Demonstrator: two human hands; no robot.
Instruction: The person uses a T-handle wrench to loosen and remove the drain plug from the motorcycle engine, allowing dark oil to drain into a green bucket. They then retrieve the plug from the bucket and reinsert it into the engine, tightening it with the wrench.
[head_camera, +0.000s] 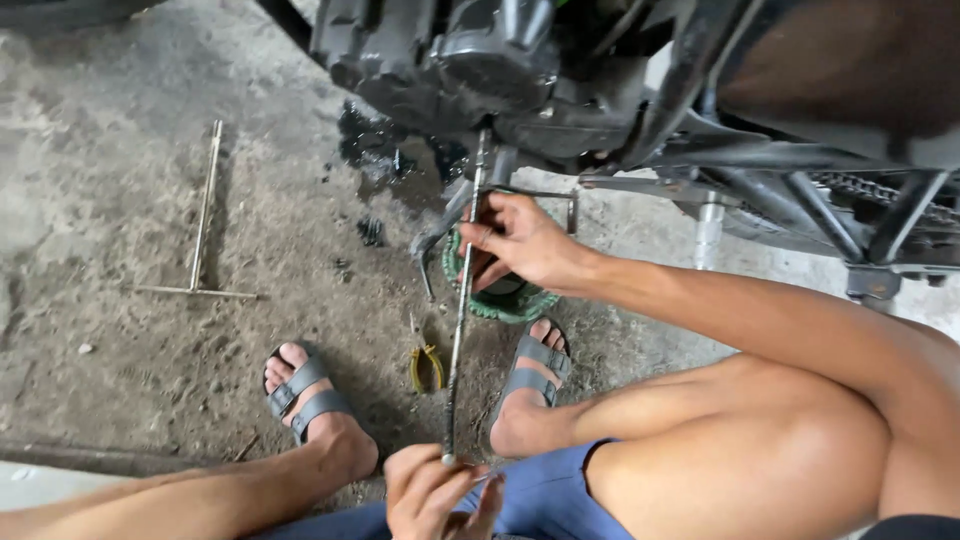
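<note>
- The left hand (432, 490), nearest the camera, pinches the near end of a long thin steel rod (458, 340) between closed fingers; it looks like the shaft of a long T-handle wrench, though the handle is hidden in the hand.
- The rod runs from that hand away to the underside of the motorcycle engine (470, 60). It looks stiff and light, smooth and probably oily, so liable to slip; holding both ends, as now, should keep it steady.
- The right hand (520, 245) is wrapped around the rod's far part, just below the engine, fingers closed on it.
- Under that hand, before the engine, sits a green-rimmed basin (505, 305), mostly hidden.
- Yellow-handled pliers (427, 365) lie just left of the rod, between the sandalled feet.
- A second T-handle wrench (203, 230) lies well left of the rod.
- The concrete floor (120, 180) is rough, dusty and oil-stained below the engine; the frame and chain (850, 185) stand to the engine's right.
</note>
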